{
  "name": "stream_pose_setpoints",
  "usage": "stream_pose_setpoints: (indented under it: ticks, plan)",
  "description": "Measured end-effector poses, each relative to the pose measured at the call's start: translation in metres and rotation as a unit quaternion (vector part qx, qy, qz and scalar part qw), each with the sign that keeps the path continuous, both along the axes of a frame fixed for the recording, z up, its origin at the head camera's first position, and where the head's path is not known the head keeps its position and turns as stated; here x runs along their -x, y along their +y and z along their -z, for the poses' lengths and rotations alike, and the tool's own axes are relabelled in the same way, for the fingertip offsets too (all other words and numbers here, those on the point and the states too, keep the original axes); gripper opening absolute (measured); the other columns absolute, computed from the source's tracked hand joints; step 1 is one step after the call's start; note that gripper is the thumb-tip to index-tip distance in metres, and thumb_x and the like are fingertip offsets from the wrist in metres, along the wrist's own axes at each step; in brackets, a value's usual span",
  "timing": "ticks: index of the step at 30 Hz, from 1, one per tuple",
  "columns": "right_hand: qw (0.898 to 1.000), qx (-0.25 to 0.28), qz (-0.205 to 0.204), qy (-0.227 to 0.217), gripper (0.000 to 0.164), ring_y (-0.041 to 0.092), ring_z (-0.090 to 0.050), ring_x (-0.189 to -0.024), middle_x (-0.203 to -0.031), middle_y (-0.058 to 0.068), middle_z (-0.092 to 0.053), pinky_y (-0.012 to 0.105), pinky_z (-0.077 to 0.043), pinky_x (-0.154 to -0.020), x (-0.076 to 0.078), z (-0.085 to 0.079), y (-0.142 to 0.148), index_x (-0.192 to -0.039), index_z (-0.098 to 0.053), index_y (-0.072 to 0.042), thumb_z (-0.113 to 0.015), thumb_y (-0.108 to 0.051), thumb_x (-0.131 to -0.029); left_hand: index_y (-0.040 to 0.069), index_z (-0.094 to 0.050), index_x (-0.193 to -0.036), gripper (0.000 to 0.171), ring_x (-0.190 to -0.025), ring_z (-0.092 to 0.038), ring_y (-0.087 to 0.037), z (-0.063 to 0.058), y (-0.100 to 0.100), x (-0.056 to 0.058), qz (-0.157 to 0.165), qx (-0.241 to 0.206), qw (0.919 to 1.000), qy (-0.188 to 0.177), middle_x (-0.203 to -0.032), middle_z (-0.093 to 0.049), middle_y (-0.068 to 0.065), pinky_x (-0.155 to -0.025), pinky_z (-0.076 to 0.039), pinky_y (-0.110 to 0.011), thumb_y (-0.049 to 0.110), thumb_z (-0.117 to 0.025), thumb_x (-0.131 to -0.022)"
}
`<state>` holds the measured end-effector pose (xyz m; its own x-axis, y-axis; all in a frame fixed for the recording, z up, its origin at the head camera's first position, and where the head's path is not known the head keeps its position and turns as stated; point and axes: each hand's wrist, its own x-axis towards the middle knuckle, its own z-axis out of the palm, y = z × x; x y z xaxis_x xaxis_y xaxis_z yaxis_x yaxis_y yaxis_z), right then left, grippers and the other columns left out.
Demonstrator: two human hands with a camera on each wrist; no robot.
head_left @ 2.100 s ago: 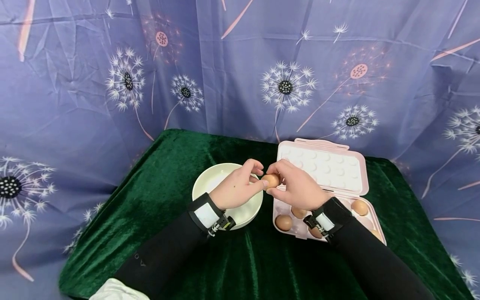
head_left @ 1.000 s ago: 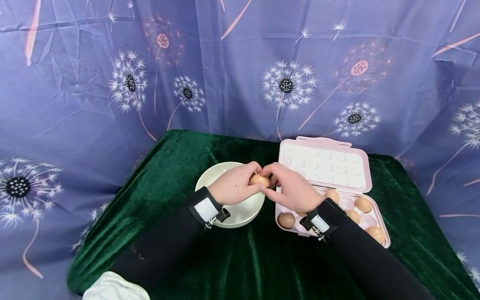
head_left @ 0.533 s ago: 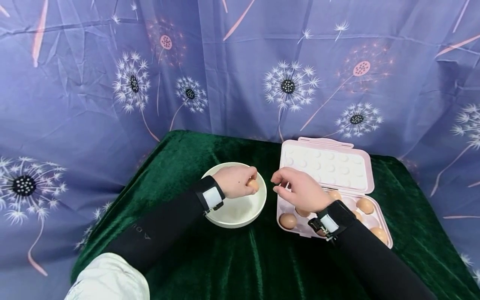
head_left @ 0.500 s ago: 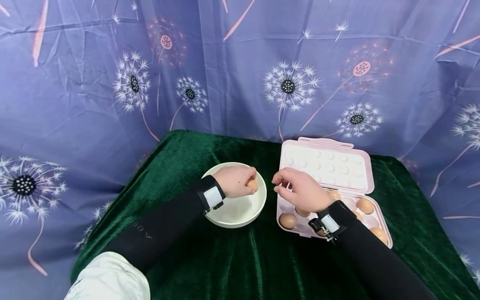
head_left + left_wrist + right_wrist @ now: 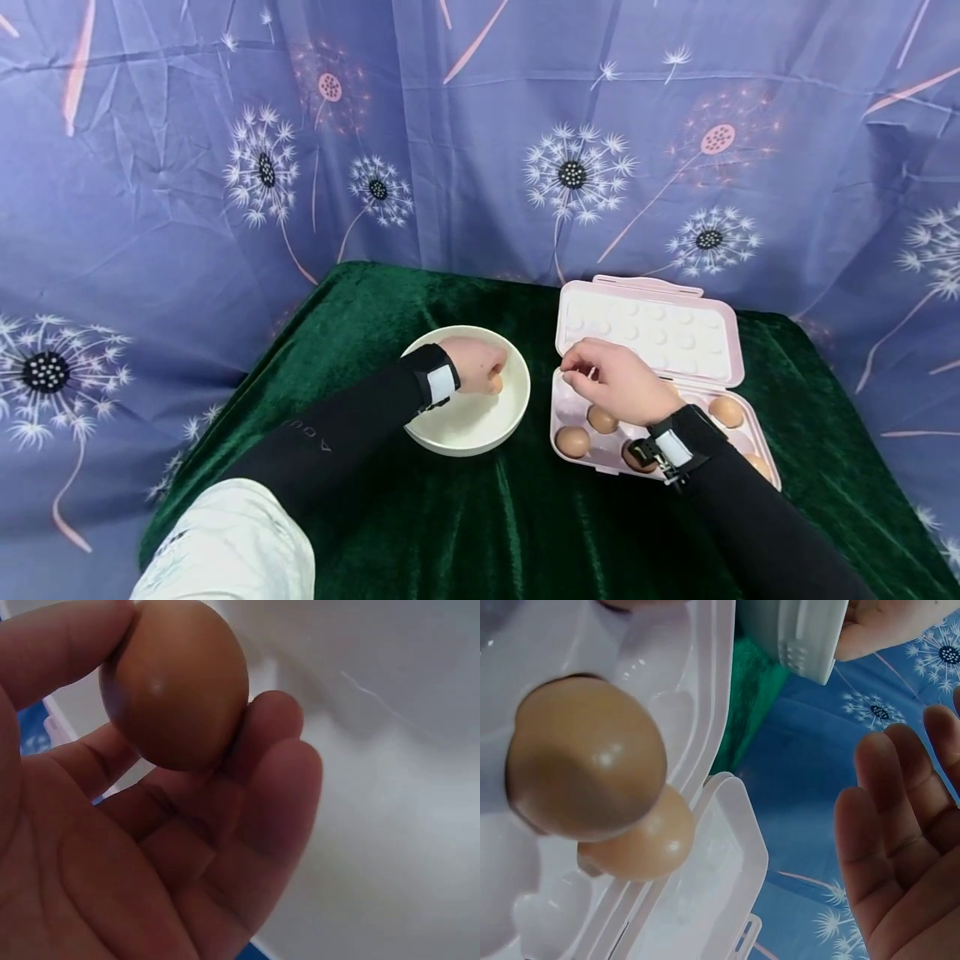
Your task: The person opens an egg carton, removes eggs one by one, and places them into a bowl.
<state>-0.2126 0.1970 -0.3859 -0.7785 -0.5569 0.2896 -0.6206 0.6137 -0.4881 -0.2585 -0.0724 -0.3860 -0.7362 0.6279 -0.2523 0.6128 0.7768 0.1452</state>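
A brown egg (image 5: pixel 176 686) is pinched between the thumb and fingers of my left hand (image 5: pixel 474 364), which reaches down inside the cream bowl (image 5: pixel 467 446). In the left wrist view the egg looks whole, with the pale bowl wall beyond it. My right hand (image 5: pixel 622 383) hovers over the left part of the pink egg box (image 5: pixel 564 400), its fingers loosely bent and holding nothing. Several brown eggs sit in the box's hollows, among them one egg (image 5: pixel 573 442) at the near left corner and another egg (image 5: pixel 585 757) close to the right wrist camera.
The box's lid (image 5: pixel 648 329) is folded back behind its base. A dark green velvet cloth (image 5: pixel 360 333) covers the table under the bowl and box. A blue curtain (image 5: pixel 465 167) printed with dandelions hangs behind.
Both hands were together on the egg; the left hand then took it alone and lowered it leftward into the bowl. My right hand let go and drew back right over the egg box.
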Motion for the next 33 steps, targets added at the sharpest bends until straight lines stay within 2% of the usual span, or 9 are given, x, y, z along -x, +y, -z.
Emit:
stream_pose_setpoints:
  ticks: [3, 8, 14, 19, 24, 28, 33]
  plan:
    - [1.000, -0.001, 0.005, 0.001, 0.007, 0.008, -0.058, -0.083, -0.093, -0.014, -0.062, 0.033, -0.050, -0.076, 0.000, 0.000, 0.003, -0.099, -0.069, -0.022, -0.069, -0.015, -0.095, 0.020, -0.058, -0.092, 0.014, -0.070, -0.049, -0.012, 0.004, 0.003, 0.002, 0.002, 0.010, 0.9999, -0.002, -0.079, -0.055, 0.006, -0.067, -0.038, -0.025, 0.027, -0.070, -0.094]
    - [1.000, -0.004, 0.015, -0.001, 0.010, 0.008, -0.058, -0.082, -0.092, -0.014, -0.062, 0.036, -0.050, -0.075, 0.002, 0.001, 0.007, -0.096, -0.068, -0.024, -0.069, -0.013, -0.095, 0.019, -0.061, -0.094, 0.011, -0.071, -0.048, -0.013, 0.008, 0.003, 0.004, 0.002, 0.001, 0.9999, -0.012, -0.081, -0.055, 0.004, -0.067, -0.038, -0.026, 0.023, -0.071, -0.093]
    - [0.999, -0.006, 0.031, -0.011, 0.011, 0.009, -0.057, -0.081, -0.091, -0.012, -0.062, 0.034, -0.049, -0.074, 0.001, 0.002, 0.012, -0.095, -0.068, -0.023, -0.067, -0.012, -0.094, 0.019, -0.064, -0.100, 0.013, -0.073, -0.049, -0.013, 0.010, 0.002, 0.004, 0.012, -0.003, 0.9999, -0.008, -0.084, -0.056, 0.005, -0.069, -0.038, -0.025, 0.020, -0.074, -0.091]
    - [0.999, -0.009, 0.045, -0.019, 0.010, 0.009, -0.058, -0.081, -0.089, -0.012, -0.061, 0.033, -0.048, -0.074, 0.001, 0.003, 0.015, -0.094, -0.068, -0.024, -0.066, -0.014, -0.094, 0.015, -0.066, -0.118, 0.025, -0.083, -0.056, -0.012, 0.011, 0.001, 0.007, 0.013, -0.017, 0.9997, -0.009, -0.105, -0.067, 0.002, -0.078, -0.044, -0.026, 0.017, -0.073, -0.094]
    - [0.997, -0.020, 0.069, -0.012, 0.007, 0.012, -0.056, -0.079, -0.087, -0.009, -0.060, 0.035, -0.047, -0.073, 0.001, 0.000, 0.018, -0.094, -0.068, -0.022, -0.064, -0.017, -0.095, 0.013, -0.065, -0.124, 0.030, -0.094, -0.060, -0.013, 0.011, -0.001, 0.013, 0.025, -0.035, 0.9991, 0.001, -0.119, -0.066, -0.003, -0.085, -0.046, -0.027, 0.014, -0.071, -0.095]
    - [0.995, -0.037, 0.091, -0.011, 0.005, 0.014, -0.056, -0.078, -0.088, -0.006, -0.060, 0.036, -0.046, -0.072, 0.004, 0.003, 0.024, -0.095, -0.068, -0.019, -0.064, -0.017, -0.097, 0.016, -0.062, -0.133, 0.039, -0.098, -0.060, -0.013, 0.006, -0.001, 0.012, 0.012, -0.030, 0.9994, 0.008, -0.129, -0.062, -0.003, -0.089, -0.045, -0.027, 0.020, -0.070, -0.095]
    - [0.991, -0.064, 0.114, -0.041, 0.005, 0.017, -0.057, -0.080, -0.092, -0.002, -0.062, 0.038, -0.046, -0.072, 0.006, 0.005, 0.030, -0.101, -0.067, -0.017, -0.063, -0.016, -0.097, 0.020, -0.059, -0.138, 0.042, -0.089, -0.060, -0.014, -0.009, -0.002, -0.002, -0.013, -0.035, 0.9991, 0.022, -0.126, -0.061, -0.003, -0.082, -0.047, -0.028, 0.031, -0.066, -0.097]
